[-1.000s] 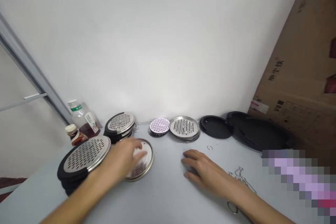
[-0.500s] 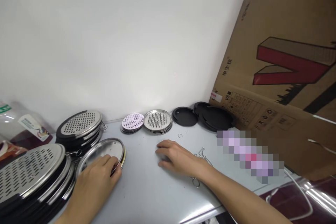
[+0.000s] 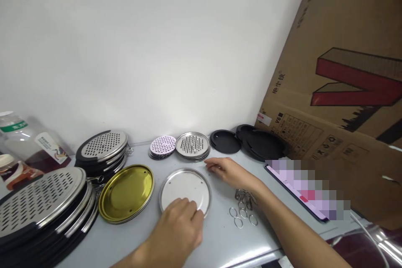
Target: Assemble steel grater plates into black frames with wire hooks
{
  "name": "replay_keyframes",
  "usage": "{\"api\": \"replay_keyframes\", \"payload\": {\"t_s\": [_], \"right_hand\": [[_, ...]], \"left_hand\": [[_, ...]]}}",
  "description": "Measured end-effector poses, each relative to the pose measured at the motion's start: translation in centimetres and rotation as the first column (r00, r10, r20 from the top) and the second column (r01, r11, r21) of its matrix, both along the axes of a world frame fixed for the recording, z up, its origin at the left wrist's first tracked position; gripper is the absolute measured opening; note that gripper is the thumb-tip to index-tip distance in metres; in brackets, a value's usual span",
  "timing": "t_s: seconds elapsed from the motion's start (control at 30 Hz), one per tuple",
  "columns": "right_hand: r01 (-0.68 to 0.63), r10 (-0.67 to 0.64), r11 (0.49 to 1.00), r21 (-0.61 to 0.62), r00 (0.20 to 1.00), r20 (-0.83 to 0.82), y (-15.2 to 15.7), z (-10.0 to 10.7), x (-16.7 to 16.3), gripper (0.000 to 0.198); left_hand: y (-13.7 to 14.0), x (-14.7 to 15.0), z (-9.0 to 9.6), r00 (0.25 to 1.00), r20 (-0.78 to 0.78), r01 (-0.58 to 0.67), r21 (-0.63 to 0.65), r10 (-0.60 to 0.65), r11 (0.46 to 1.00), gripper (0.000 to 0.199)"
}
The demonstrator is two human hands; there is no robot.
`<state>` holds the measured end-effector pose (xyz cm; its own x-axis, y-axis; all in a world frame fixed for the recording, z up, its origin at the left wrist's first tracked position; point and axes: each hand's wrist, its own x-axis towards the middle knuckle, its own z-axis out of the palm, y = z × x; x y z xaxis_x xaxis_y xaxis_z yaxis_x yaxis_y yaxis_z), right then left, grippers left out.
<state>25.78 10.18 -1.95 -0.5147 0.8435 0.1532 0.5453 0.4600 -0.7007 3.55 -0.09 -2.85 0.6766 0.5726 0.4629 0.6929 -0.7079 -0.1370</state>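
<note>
A shallow round silver metal plate [image 3: 185, 184] with a raised rim and small holes lies in the middle of the table. My left hand [image 3: 177, 228] is closed on its near edge; the thumb side is partly hidden. My right hand [image 3: 229, 171], fingers loosely stretched and holding nothing visible, hovers just beyond the plate's right side. Its fingertips are close to a stack of silver perforated grater discs [image 3: 192, 145]. To the left, a gold round plate [image 3: 127, 192] tops another pile. Several metal rings [image 3: 238, 222] and small chains [image 3: 246, 198] lie below my right forearm.
Stacks of black-rimmed graters [image 3: 44, 201] stand at the left, bottles [image 3: 28, 138] behind them. A pinkish perforated disc [image 3: 162, 145] and black round holders [image 3: 225, 141] line the wall. At the right are a partly blurred phone [image 3: 290, 188] and a large cardboard box [image 3: 345, 134].
My left hand has carried the silver plate right from the left pile to the table's middle, uncovering the gold plate. My right hand has moved away and slightly right, toward the grater discs.
</note>
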Motion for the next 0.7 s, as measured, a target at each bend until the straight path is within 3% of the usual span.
{"api": "replay_keyframes", "payload": {"t_s": [0.13,0.23,0.33,0.4,0.5,0.57,0.63,0.7], "right_hand": [[-0.010,0.010,1.000,-0.001,1.000,0.020,-0.1,0.3,0.1,0.030],[-0.032,0.031,0.999,0.024,0.998,0.060,-0.9,0.2,-0.9,0.028],[-0.063,0.056,0.996,0.066,0.994,0.099,-1.6,-0.1,-1.9,0.027],[-0.077,0.066,0.993,0.092,0.991,0.117,-1.8,-0.2,-2.2,0.027],[-0.099,0.086,0.990,0.105,0.989,0.121,-1.7,-0.4,-2.3,0.030],[-0.111,0.098,0.988,0.111,0.988,0.118,-1.6,-0.5,-2.1,0.033],[-0.115,0.101,0.986,0.117,0.987,0.122,-1.5,-0.5,-2.1,0.035],[-0.111,0.096,0.987,0.118,0.987,0.126,-1.4,-0.6,-2.1,0.036]], "left_hand": [[0.4,1.6,-2.8,0.999,0.036,0.023,-0.002,-0.023,1.000,0.021],[0.2,1.3,-3.3,0.999,0.043,0.036,-0.055,-0.033,0.998,0.019],[0.0,0.5,-2.4,0.995,0.076,0.075,-0.252,-0.057,0.965,0.016],[0.3,-0.4,-1.1,0.993,0.119,0.073,-0.422,-0.025,0.904,0.017],[2.0,-2.6,1.1,0.973,0.191,0.004,-0.573,0.129,0.820,0.039],[3.5,-4.4,2.1,0.935,0.286,-0.008,-0.576,0.211,0.818,0.039],[4.8,-5.9,2.6,0.910,0.333,-0.046,-0.510,0.247,0.859,0.025],[5.6,-6.8,2.5,0.906,0.327,-0.107,-0.438,0.270,0.892,0.022]]}}
